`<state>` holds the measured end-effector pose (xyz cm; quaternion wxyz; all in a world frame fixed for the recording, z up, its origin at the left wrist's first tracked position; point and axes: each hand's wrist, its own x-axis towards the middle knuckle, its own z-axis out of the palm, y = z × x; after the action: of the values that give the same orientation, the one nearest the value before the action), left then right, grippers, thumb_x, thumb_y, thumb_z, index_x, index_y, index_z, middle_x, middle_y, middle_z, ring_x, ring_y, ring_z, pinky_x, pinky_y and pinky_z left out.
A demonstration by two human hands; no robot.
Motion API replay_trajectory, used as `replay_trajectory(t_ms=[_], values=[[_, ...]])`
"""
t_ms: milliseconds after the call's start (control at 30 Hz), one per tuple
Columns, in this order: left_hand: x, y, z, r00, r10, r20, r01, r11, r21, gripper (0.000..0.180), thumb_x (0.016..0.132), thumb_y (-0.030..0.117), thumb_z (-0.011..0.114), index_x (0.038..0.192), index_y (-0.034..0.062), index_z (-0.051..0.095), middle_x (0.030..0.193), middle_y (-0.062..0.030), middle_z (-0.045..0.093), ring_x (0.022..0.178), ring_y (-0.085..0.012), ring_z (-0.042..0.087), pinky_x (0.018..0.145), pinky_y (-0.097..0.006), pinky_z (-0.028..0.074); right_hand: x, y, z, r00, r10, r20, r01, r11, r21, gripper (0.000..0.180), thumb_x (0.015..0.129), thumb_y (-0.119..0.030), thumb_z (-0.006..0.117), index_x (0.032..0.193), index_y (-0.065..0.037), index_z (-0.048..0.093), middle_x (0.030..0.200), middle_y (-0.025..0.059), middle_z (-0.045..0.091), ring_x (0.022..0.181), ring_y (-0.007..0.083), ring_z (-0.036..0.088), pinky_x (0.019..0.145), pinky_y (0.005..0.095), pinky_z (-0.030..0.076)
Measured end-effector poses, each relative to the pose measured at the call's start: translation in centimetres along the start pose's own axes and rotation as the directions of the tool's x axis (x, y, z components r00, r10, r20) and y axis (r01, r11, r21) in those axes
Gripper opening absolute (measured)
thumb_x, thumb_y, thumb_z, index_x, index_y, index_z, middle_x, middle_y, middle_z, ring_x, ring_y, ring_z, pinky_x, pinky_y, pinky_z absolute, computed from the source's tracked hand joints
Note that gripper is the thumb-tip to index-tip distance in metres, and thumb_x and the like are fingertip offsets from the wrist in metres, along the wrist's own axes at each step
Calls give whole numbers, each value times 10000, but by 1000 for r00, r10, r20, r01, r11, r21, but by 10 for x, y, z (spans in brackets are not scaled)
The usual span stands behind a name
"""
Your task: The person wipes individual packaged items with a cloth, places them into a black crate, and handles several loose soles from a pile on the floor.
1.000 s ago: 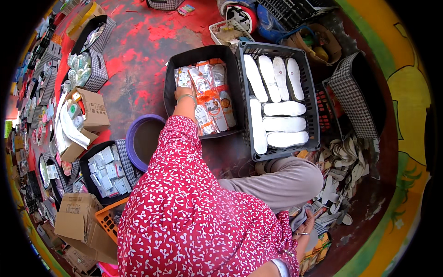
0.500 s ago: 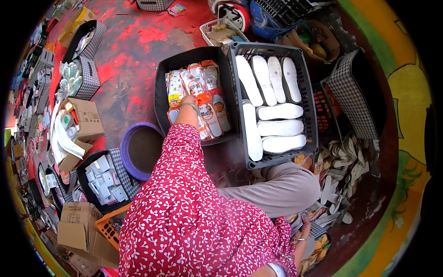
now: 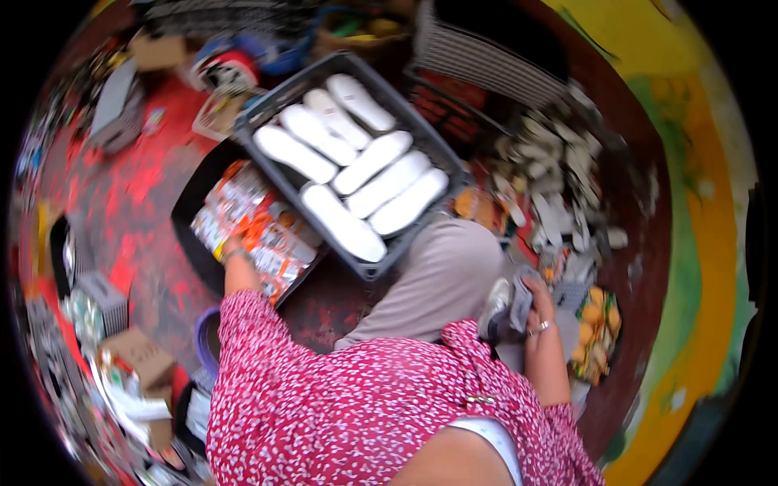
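Grey cloth (image 3: 521, 303) — pinched by right hand (image 3: 540, 300); left hand (image 3: 233, 246) on packets (image 3: 275, 253) — finger spread unclear.

Under my left hand (image 3: 233, 247), the packets (image 3: 279, 257) are glossy, crinkled plastic, inside a matt black bin (image 3: 197, 194). The grey piece (image 3: 521, 306) in my right hand (image 3: 540, 304) looks like soft, dull cloth; my bracelet (image 3: 538, 328) is shiny metal. The crate (image 3: 284, 180) is hard grey plastic, the white insoles (image 3: 397, 183) smooth. My trousers (image 3: 438, 267) are matt cloth, and the floor's (image 3: 121, 251) red paint looks patchy.
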<state>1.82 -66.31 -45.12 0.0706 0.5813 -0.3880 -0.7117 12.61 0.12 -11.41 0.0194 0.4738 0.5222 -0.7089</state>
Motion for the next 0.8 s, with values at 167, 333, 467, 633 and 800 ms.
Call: replay_trajectory(t_ms=[167, 333, 467, 633, 800], values=[[-83, 8, 33, 985, 171, -24, -169, 983, 77, 319, 855, 218, 481, 936, -65, 603, 874, -149, 617, 807, -270, 611, 687, -388, 500, 4, -14, -14, 990, -55, 128, 46, 996, 76, 197, 796, -73, 632, 969, -8, 562, 831, 74, 645, 691, 162, 636, 597, 264, 518], [-183, 51, 90, 552, 766, 330, -797, 369, 478, 385, 877, 305, 443, 879, -33, 627, 803, -87, 611, 682, -187, 552, 662, -296, 467, -8, -26, -24, 967, -59, 249, 47, 997, 53, 157, 816, -83, 622, 946, -8, 576, 837, 61, 642, 697, 132, 625, 612, 235, 507], [-350, 61, 188, 323, 780, 536, -926, 378, 7, 330, 929, 194, 429, 1099, -36, 594, 948, -59, 621, 780, -117, 528, 742, -262, 431, -31, -53, -7, 922, 4, 387, -19, 999, 35, 172, 824, -117, 625, 950, -10, 579, 862, 56, 639, 707, 117, 613, 628, 217, 497], [-553, 13, 268, -59, 396, 917, -774, 561, -292, 247, 930, 148, 446, 1082, 8, 581, 1162, -98, 571, 1076, -167, 507, 952, -283, 353, -42, -80, -13, 789, -44, 613, 264, 925, -274, 297, 809, -110, 591, 1097, -48, 559, 939, -2, 572, 822, 34, 508, 721, 179, 415], [-662, -75, 322, -331, -158, 930, -747, 646, -157, 288, 915, 136, 499, 1163, -4, 538, 1083, -62, 596, 1003, -135, 533, 871, -258, 413, -35, -106, -37, 622, -162, 766, 698, 557, -450, 338, 768, -162, 584, 1088, -53, 564, 842, 60, 608, 760, 174, 584, 670, 297, 454]])
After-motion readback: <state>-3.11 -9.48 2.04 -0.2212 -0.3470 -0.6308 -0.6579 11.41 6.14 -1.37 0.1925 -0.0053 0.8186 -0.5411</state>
